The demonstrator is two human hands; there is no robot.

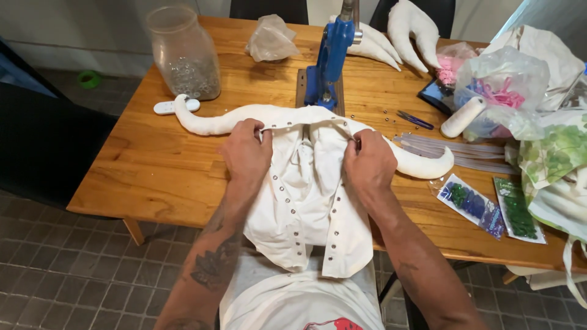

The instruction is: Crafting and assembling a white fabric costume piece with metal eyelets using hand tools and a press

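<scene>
Left hand [246,151]: fingers pinching white studded garment [306,195] at worktop [153,165] front edge.
Right hand [368,164]: fingers pinching the same garment.
Packets: two clear bead bags [474,205], blue and green, front right corner.

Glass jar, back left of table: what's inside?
The glass jar holds a layer of small silvery metal rings or snaps filling roughly its lower third; the rest looks empty. Through the cloudy glass, individual pieces can't be told apart.
</scene>
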